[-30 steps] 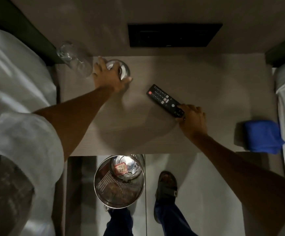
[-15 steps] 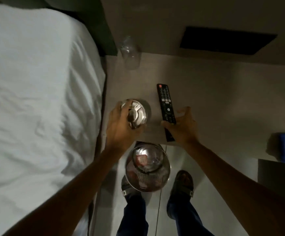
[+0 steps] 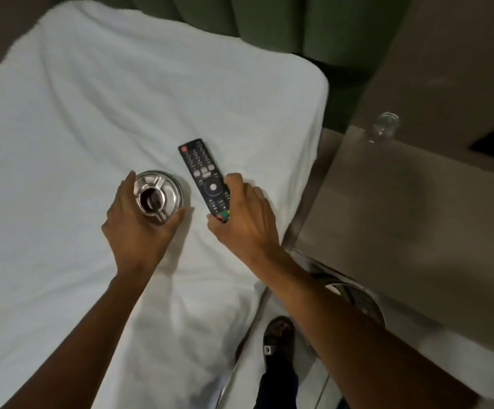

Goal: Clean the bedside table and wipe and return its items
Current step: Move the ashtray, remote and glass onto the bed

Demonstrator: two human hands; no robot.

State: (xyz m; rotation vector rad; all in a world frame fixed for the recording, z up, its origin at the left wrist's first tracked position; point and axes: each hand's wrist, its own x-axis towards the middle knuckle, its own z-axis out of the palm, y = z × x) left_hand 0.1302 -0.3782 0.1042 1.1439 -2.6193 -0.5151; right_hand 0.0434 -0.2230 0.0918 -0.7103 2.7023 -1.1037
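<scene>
The task is judged to be in its clearing stage. Two items are being set down on the white sheet of the bed [image 3: 77, 119], near its right edge and close beside the table [image 3: 402, 219]. A metal ashtray [image 3: 158, 195] is gripped around its rim by the left hand [image 3: 138, 224], the grip clamped on it with thumb and fingers on opposite sides; whether it already rests on the sheet cannot be told. A black remote control [image 3: 206, 178] lies lengthwise just to the right of the ashtray, apart from it, and its near end is held by the right hand [image 3: 244, 215], the grip closed over that end. One item is left on the table: a clear glass [image 3: 383, 126] stands at the far-left corner. The rest of the visible tabletop is bare. A metal bin [image 3: 358, 302] is partly seen below the table's near edge, behind the right forearm. Wiping of the table, wiping of the items and their return are all judged to be still ahead; no cloth is in view.

Compared with half a second ago, both items have been carried off the table's near-left corner and across onto the bed, and the view has swung leftward, so that the bed fills most of it and the table is pushed to the right. The blue cloth seen then at the right side is now out of frame. The glass is unmoved at its corner.
</scene>
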